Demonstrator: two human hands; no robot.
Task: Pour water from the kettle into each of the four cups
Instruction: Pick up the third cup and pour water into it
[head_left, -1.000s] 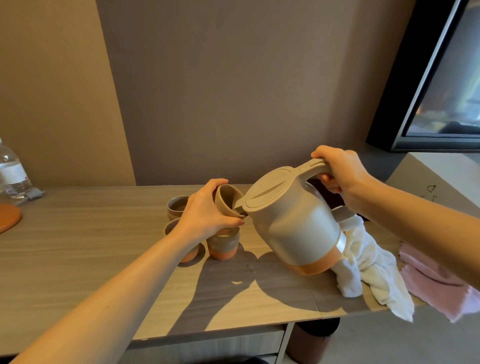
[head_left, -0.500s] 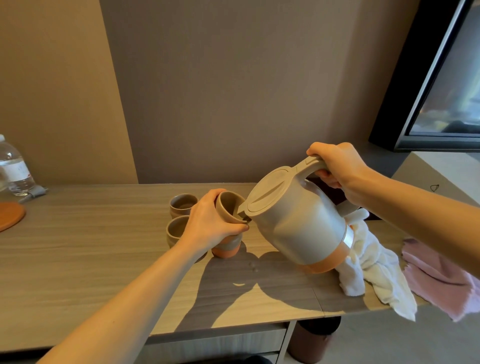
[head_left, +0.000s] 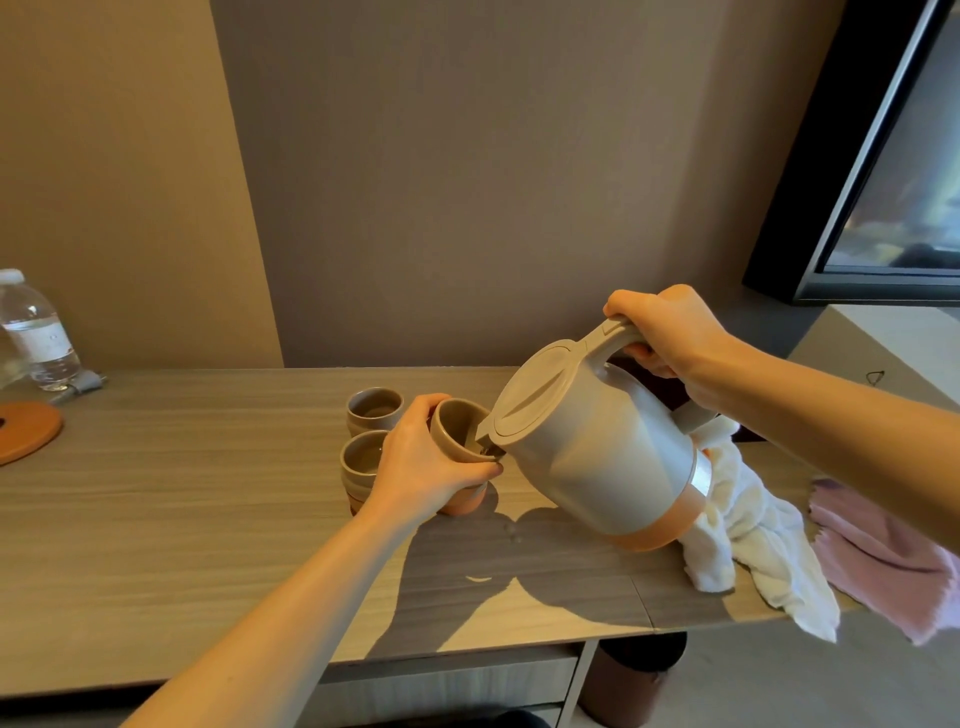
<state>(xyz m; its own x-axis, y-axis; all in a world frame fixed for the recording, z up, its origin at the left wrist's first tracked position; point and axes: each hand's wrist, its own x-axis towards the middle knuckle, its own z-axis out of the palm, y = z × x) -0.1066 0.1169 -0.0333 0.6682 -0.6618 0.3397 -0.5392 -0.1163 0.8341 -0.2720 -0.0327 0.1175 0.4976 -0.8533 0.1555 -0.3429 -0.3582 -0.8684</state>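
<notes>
My right hand grips the handle of a grey kettle with an orange base, tilted steeply to the left above the table. Its spout sits inside the mouth of a tan cup, which my left hand holds tilted toward the kettle. Below that cup, an orange-bottomed cup is partly hidden by my fingers. Two more cups stand left of my hand, one at the back and one in front. A few drops lie on the table below the spout.
The wooden table carries a white towel and a pink cloth at its right end. A water bottle and an orange coaster sit far left. A brown bin stands under the table's right edge.
The kettle has tipped further toward the held cup. My left hand has lowered the cup a little, down onto the cup beneath it, and drops have appeared on the table.
</notes>
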